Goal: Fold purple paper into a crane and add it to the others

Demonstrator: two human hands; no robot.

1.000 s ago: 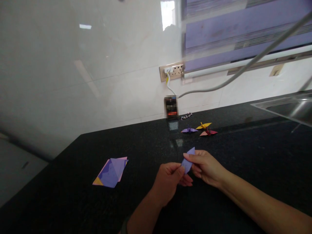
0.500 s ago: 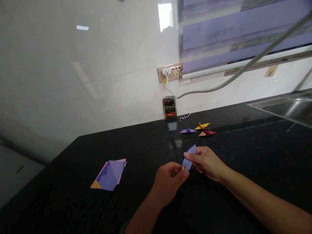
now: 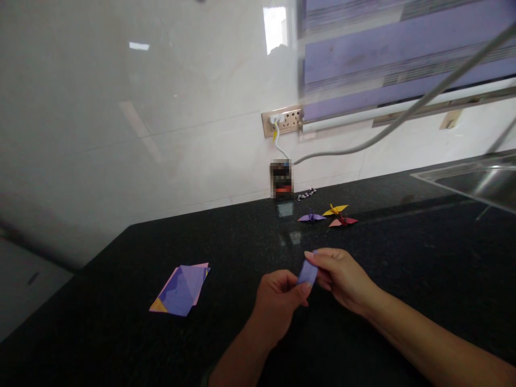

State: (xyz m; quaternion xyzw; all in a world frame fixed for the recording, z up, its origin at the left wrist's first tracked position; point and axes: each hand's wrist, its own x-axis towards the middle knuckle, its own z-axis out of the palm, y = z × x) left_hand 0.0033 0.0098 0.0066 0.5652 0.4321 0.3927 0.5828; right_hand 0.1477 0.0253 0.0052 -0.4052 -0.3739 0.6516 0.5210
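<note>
A small folded piece of purple origami paper (image 3: 307,273) is held between my two hands, above the dark countertop (image 3: 234,236). My left hand (image 3: 280,295) pinches its lower end, thumb on top. At the upper end, my right hand (image 3: 338,274) grips it between thumb and fingers. The fingertips hide parts of the paper. Beyond my hands stand three folded paper cranes: a purple crane (image 3: 312,217), a yellow crane (image 3: 335,209) and a red-pink crane (image 3: 343,221). To the left lie purple and pink paper sheets (image 3: 181,293), overlapping, with a yellow corner.
A pixelated upright object (image 3: 281,180) leans at the wall, beside a black-and-white beaded strand (image 3: 307,194). A grey cable (image 3: 363,144) runs up to the right, near a wall socket (image 3: 282,121). A metal sink (image 3: 475,180) is set in at the right.
The folded paper has turned in my hands, and its pointed upper tip and yellow patch no longer show. My right fingers have shifted slightly down on it.
</note>
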